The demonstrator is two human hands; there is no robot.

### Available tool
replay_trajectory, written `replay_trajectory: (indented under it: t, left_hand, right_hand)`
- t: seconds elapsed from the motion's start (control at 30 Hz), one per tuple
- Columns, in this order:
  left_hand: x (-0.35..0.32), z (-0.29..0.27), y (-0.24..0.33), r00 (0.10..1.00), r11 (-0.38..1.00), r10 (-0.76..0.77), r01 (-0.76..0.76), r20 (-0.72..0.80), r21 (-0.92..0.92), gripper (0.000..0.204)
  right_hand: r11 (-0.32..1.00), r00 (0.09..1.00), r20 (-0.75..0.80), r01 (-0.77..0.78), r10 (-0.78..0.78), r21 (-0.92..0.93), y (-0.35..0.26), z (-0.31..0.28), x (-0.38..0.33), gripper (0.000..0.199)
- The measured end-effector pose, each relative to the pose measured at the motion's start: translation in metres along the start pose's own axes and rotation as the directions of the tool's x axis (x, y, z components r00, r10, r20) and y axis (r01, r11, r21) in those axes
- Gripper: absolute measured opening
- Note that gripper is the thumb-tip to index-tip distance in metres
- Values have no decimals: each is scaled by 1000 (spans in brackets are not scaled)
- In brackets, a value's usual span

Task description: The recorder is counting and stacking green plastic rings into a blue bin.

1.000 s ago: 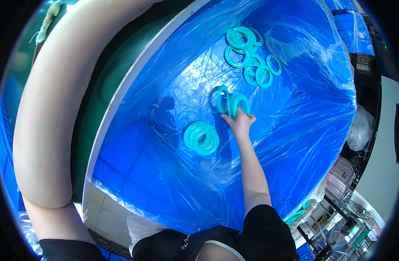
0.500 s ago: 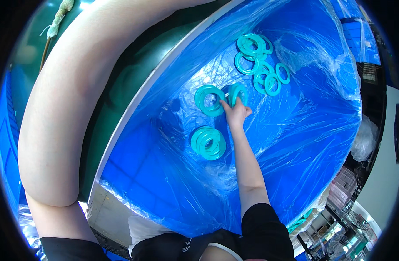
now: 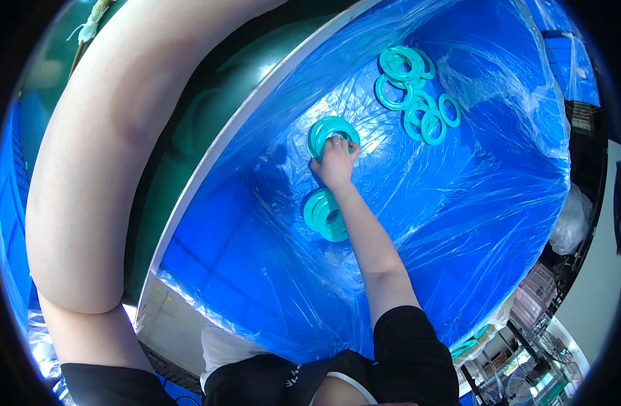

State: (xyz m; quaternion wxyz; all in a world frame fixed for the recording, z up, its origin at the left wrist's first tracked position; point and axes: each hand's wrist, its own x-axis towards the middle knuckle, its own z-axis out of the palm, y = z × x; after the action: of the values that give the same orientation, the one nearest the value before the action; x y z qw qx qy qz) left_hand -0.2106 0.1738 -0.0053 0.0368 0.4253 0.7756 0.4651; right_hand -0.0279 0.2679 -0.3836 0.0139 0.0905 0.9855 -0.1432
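My right hand (image 3: 336,164) reaches into the blue plastic-lined bin and lies on a stack of flat turquoise rings (image 3: 319,132). Its fingers curl into the rings' centre hole, closed on ring material; how many rings they grip is hidden under the hand. Just nearer to me, partly behind my forearm, leans a second stack of turquoise rings (image 3: 322,215). Farther off to the right lies a loose, overlapping group of the same rings (image 3: 432,127). My left arm arches along the left side and leaves the top of the picture, so my left hand is out of sight.
Clear crinkled film covers the bin's blue inside (image 3: 418,264). A pale rim (image 3: 219,150) runs between the bin and a dark green surface (image 3: 175,176) at left. At lower right stand a fan (image 3: 523,382) and a pale crate (image 3: 535,289).
My right hand has moved left with the ring it held beside the stack, and that ring now lies on or merges with the stack. The view has shifted slightly.
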Motion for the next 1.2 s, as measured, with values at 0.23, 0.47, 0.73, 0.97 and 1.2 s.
replay_trajectory:
  t: [0.23, 0.47, 0.73, 0.97, 1.2]
  left_hand:
    - [32, 16, 21, 880, 878, -472, 475, -55, 67, 25]
    - [11, 6, -7, 986, 986, -122, 134, -115, 98, 23]
    - [11, 7, -7, 986, 986, -134, 143, -99, 87, 23]
    - [12, 6, -3, 989, 985, -127, 135, -78, 109, 23]
    - [11, 11, -1, 983, 980, -156, 166, -93, 106, 23]
  right_hand:
    - [970, 981, -164, -67, 107, 235, 23, -62, -106, 44]
    - [996, 986, 138, 85, -89, 39, -27, -23, -172, 61]
    - [921, 923, 132, 376, -362, -105, -3, -9, -171, 37]
    - [806, 785, 316, 585, -534, -92, 12, -6, -169, 28]
    - [776, 786, 177, 616, -593, -134, 14, 1, -161, 27]
